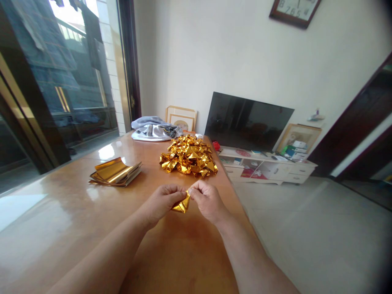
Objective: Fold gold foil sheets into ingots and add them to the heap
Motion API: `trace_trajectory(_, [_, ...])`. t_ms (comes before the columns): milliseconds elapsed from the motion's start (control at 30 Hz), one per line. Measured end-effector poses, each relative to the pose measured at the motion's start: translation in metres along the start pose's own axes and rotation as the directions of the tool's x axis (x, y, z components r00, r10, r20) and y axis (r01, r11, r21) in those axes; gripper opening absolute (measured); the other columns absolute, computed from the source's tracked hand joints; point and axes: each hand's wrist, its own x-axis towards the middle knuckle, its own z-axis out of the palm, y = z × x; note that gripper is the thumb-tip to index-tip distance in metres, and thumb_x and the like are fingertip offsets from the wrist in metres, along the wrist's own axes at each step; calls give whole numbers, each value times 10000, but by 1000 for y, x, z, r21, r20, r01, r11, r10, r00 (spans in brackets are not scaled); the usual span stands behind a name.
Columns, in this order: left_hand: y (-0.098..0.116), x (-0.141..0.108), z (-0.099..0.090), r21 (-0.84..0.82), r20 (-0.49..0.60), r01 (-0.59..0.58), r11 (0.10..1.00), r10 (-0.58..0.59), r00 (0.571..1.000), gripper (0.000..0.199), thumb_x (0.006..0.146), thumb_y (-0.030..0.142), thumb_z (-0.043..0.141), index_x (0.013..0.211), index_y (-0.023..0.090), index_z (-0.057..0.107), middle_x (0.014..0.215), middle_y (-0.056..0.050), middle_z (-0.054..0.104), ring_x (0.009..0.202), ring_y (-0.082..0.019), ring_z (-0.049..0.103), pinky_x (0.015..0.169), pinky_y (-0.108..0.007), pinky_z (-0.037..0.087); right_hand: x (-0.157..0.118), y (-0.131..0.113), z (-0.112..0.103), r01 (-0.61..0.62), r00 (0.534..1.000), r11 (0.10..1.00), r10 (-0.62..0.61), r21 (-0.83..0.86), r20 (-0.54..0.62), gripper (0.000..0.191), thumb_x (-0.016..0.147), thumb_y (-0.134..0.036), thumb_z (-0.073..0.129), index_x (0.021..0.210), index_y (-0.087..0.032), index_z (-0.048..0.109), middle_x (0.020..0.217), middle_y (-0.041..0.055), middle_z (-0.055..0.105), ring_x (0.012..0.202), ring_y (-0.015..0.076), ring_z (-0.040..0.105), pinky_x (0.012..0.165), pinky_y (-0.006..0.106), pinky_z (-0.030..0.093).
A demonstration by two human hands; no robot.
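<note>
Between my two hands is a piece of gold foil paper [183, 205], folded to a small pointed shape. My left hand [163, 202] pinches it from the left, thumb on top. At its upper right corner, the thumb and fingertips of my right hand [208, 199] close on the edge. Just beyond the hands lies a heap of folded gold foil pieces [190, 157]. A stack of flat gold foil sheets [114, 173], the top one curling up, rests to the left on the wooden table [92, 220].
Grey-white cloth [153, 130] lies at the table's far end, near a framed picture [181, 118]. The table's right edge runs close by my right arm. Beyond it, a television [248, 120] stands on a white low cabinet [272, 169]. Glass doors [82, 73] are at the left.
</note>
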Motion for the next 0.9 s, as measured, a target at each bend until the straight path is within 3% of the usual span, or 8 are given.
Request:
trace_trajectory(167, [-4, 4, -1, -50, -76, -30, 998, 26, 997, 312, 775, 440, 749, 729, 146, 655, 660, -16, 639, 604, -124, 554, 592, -248, 421, 2, 4, 3, -36, 999, 999, 36, -6, -21, 239, 865, -421, 617, 806, -190, 639, 766, 8, 645, 709, 158, 551, 656, 265, 448])
trace_trajectory(400, [-13, 10, 2, 9, -276, -140, 990, 137, 951, 300, 759, 434, 763, 732, 149, 671, 660, -20, 652, 630, -140, 582, 622, -268, 467, -2, 3, 11, 56, 974, 991, -81, -121, -213, 163, 880, -328, 589, 786, -206, 644, 728, 9, 649, 688, 168, 567, 636, 268, 434])
trace_trajectory(600, [-12, 9, 4, 70, -269, -167, 983, 180, 946, 279, 791, 420, 734, 726, 154, 675, 664, -32, 670, 642, -154, 609, 657, -288, 493, -4, 8, 18, 58, 966, 987, -94, -152, -243, 148, 885, -296, 582, 788, -215, 659, 746, 8, 663, 706, 173, 583, 668, 273, 441])
trace_trajectory(900, [-17, 7, 5, 333, -293, -197, 922, 299, 908, 225, 803, 418, 696, 688, 225, 706, 728, -27, 737, 794, -222, 658, 758, -328, 478, -3, 8, 20, 28, 961, 992, -59, -120, -270, 180, 892, -342, 601, 815, -202, 684, 744, 15, 687, 689, 170, 595, 636, 265, 442])
